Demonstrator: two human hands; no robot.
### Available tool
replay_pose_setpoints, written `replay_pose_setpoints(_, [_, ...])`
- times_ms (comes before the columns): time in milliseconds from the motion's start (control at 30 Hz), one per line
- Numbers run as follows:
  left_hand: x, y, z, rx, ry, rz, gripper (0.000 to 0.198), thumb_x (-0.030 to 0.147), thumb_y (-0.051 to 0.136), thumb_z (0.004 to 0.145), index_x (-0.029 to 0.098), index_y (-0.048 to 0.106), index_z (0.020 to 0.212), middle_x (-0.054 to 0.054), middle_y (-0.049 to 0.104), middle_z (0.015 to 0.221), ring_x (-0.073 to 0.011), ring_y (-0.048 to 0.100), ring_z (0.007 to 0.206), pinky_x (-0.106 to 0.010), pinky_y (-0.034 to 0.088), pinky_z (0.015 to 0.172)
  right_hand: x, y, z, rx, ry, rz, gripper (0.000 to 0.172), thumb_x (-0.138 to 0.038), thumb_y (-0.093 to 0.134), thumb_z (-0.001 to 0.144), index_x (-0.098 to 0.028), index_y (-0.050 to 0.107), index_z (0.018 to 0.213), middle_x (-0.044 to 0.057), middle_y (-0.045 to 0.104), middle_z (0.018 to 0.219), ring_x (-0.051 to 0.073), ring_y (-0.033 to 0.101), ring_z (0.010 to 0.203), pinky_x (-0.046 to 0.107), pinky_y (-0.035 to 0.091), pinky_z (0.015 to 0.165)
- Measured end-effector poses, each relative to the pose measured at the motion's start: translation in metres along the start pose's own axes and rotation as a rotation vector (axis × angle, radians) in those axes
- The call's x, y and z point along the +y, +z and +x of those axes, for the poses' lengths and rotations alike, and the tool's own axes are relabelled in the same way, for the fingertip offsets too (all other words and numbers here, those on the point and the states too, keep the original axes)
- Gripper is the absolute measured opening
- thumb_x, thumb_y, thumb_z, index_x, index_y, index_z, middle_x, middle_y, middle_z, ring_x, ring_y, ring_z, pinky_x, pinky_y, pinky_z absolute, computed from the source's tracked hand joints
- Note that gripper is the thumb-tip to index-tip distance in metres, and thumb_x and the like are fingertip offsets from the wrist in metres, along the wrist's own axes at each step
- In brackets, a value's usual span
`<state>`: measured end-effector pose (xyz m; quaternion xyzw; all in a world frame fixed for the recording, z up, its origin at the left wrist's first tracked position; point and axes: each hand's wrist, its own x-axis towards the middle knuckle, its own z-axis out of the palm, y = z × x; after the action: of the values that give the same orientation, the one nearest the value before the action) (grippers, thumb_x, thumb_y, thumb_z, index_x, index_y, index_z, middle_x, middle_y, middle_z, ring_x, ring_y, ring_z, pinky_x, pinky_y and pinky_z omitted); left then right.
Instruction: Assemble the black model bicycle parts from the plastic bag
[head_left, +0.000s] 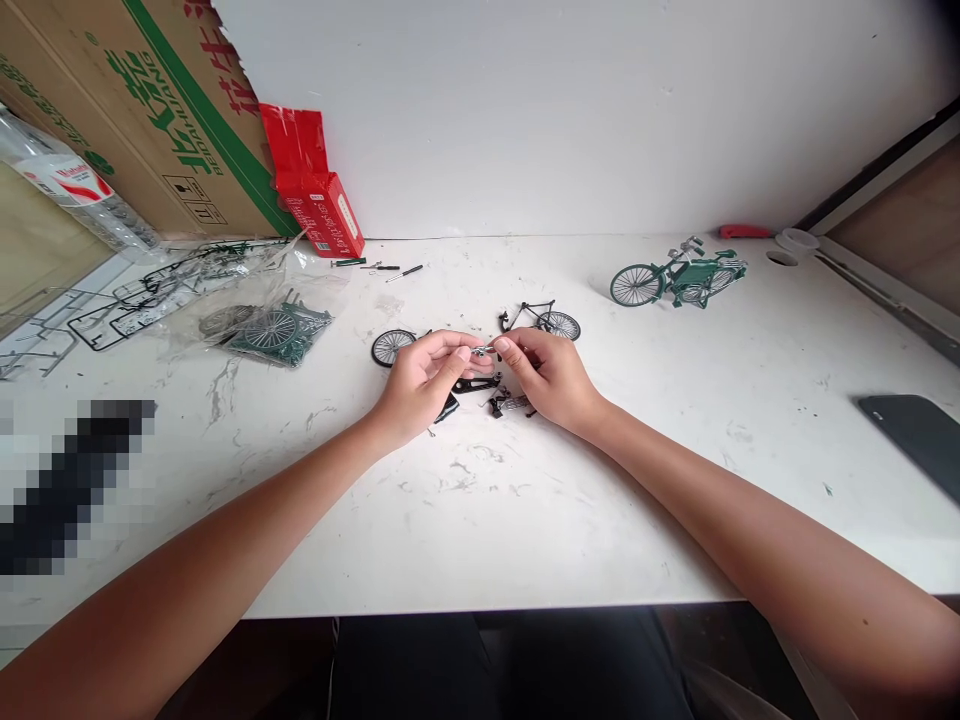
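Observation:
Both my hands meet over the middle of the white marbled table (480, 520). My left hand (424, 380) and my right hand (551, 375) pinch a small silvery model part (484, 350) between their fingertips. A loose spoked wheel (390, 346) lies just left of my left hand. A black bicycle frame with one wheel (544, 320) lies just behind my right hand. Small black parts (502, 400) lie on the table under and between my hands.
A finished green model bicycle (679, 277) stands at the back right. Plastic bags with green parts (274, 330) and black part frames (142, 300) lie at left. A red box (319, 205), small screwdrivers (390, 268), a cardboard box (142, 100) and a dark phone (919, 435) are around.

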<state>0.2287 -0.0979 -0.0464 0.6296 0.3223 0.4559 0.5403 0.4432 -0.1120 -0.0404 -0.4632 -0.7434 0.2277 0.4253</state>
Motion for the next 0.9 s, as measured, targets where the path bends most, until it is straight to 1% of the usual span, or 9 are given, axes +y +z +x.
replay_pose_setpoints(133, [-0.0019, 0.0006, -0.0011, -0.008, 0.011, 0.01, 0.036, 0.049, 0.068, 0.103, 0.017, 0.073, 0.119, -0.012, 0.082, 0.107, -0.0268, 0.081, 0.105, -0.041, 0.066, 0.096, -0.0014, -0.0001, -0.0003, 0.006, 0.015, 0.018, 0.054, -0.065, 0.046, 0.11, -0.021, 0.063, 0.084, 0.0, 0.055, 0.066, 0.016, 0.048, 0.062, 0.034, 0.038, 0.062])
replay_pose_setpoints(300, [-0.003, 0.0017, -0.0034, -0.02, 0.038, 0.091, 0.038, 0.048, 0.062, 0.107, 0.018, 0.072, 0.127, -0.012, 0.082, 0.111, -0.0248, 0.08, 0.107, -0.04, 0.065, 0.098, -0.0019, -0.0001, 0.0001, 0.01, 0.016, 0.008, 0.053, -0.064, 0.045, 0.111, -0.021, 0.067, 0.088, 0.0, 0.056, 0.066, 0.016, 0.049, 0.061, 0.034, 0.04, 0.063])
replay_pose_setpoints(400, [-0.0029, 0.0014, -0.0038, -0.022, 0.036, 0.112, 0.04, 0.05, 0.061, 0.107, 0.018, 0.073, 0.128, -0.013, 0.082, 0.111, -0.0255, 0.08, 0.107, -0.04, 0.065, 0.097, -0.0027, -0.0004, 0.0005, 0.012, 0.01, 0.012, 0.054, -0.065, 0.045, 0.11, -0.021, 0.065, 0.085, 0.001, 0.058, 0.068, 0.017, 0.05, 0.062, 0.034, 0.041, 0.064])
replay_pose_setpoints(567, [-0.0026, 0.0002, -0.0036, -0.027, 0.038, 0.106, 0.041, 0.051, 0.063, 0.105, 0.019, 0.074, 0.127, -0.013, 0.082, 0.112, -0.0261, 0.08, 0.106, -0.041, 0.065, 0.097, -0.0027, -0.0005, 0.0006, 0.012, 0.015, 0.013, 0.054, -0.065, 0.045, 0.11, -0.021, 0.065, 0.086, 0.0, 0.056, 0.066, 0.017, 0.049, 0.061, 0.034, 0.041, 0.063])
replay_pose_setpoints(733, [-0.0028, -0.0015, -0.0025, -0.038, 0.02, 0.078, 0.039, 0.051, 0.063, 0.105, 0.019, 0.074, 0.125, -0.012, 0.082, 0.11, -0.027, 0.08, 0.106, -0.041, 0.065, 0.095, -0.0019, -0.0001, 0.0, 0.004, 0.004, 0.018, 0.052, -0.062, 0.045, 0.111, -0.022, 0.058, 0.08, 0.0, 0.055, 0.067, 0.016, 0.048, 0.062, 0.034, 0.039, 0.063])
replay_pose_setpoints(900, [-0.0035, -0.0015, -0.0014, -0.041, 0.006, 0.041, 0.038, 0.051, 0.064, 0.105, 0.019, 0.075, 0.122, -0.012, 0.083, 0.109, -0.0264, 0.081, 0.102, -0.041, 0.064, 0.093, -0.0021, 0.0002, 0.0, 0.0, -0.013, 0.01, 0.05, -0.06, 0.045, 0.112, -0.022, 0.058, 0.082, 0.001, 0.056, 0.069, 0.016, 0.048, 0.062, 0.034, 0.038, 0.062])
